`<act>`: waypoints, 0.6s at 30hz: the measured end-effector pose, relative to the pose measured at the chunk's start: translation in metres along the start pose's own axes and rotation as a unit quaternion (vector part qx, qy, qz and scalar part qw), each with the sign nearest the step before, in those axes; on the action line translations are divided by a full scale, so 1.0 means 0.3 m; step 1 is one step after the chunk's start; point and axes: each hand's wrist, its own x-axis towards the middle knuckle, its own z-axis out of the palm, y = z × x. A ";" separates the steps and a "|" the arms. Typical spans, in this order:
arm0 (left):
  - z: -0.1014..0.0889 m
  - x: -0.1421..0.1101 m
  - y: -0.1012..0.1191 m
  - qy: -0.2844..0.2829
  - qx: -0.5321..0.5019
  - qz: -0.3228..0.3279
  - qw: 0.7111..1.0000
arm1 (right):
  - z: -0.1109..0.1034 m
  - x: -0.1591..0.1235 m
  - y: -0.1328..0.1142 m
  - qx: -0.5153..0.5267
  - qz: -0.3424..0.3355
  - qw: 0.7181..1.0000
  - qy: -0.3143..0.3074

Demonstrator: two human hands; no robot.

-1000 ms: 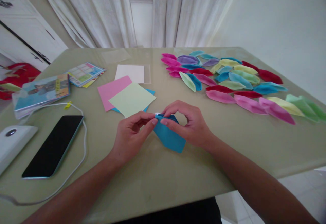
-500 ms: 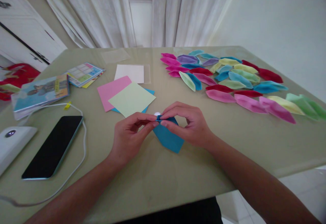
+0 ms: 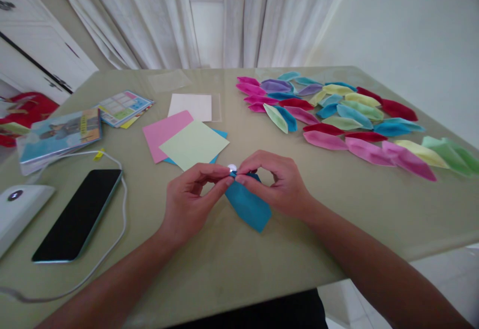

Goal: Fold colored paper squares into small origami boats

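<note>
A blue folded paper [image 3: 250, 205] is pinched at its far end between both my hands. My left hand [image 3: 192, 196] grips the left side of that end with thumb and forefinger, while my right hand [image 3: 275, 181] pinches it just to the right, the fingertips almost meeting. The paper's wide, angular body hangs toward me under the right hand, which covers part of it. Just beyond the fingertips shows a small white round spot [image 3: 232, 168]; what it is I cannot tell. Square sheets in pink [image 3: 164, 137] and pale green [image 3: 194, 145] lie beyond my left hand, over a blue one.
Several rows of folded paper pieces [image 3: 325, 142] in many colours spread over the table's right side. On the left lie a black-screened phone [image 3: 78, 216], a white cable [image 3: 124, 209], a white device [image 3: 22, 209], a booklet [image 3: 62, 139] and printed cards [image 3: 125, 108]. White sheets [image 3: 190, 107] sit further back.
The near end of the blue paper has tipped slightly lower toward me. Both hands keep their pinch at nearly the same spot.
</note>
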 end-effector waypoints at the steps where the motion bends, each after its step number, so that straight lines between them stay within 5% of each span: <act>1: -0.001 0.001 0.002 -0.004 -0.002 -0.004 1.000 | 0.002 -0.002 0.000 -0.001 0.004 1.000 0.003; 8: 0.002 0.014 0.010 -0.026 -0.018 -0.051 0.998 | 0.012 -0.012 0.004 0.023 0.034 0.998 0.046; 18: -0.009 0.021 0.012 -0.015 -0.007 -0.050 0.999 | -0.002 0.003 0.010 -0.020 0.094 0.995 -0.014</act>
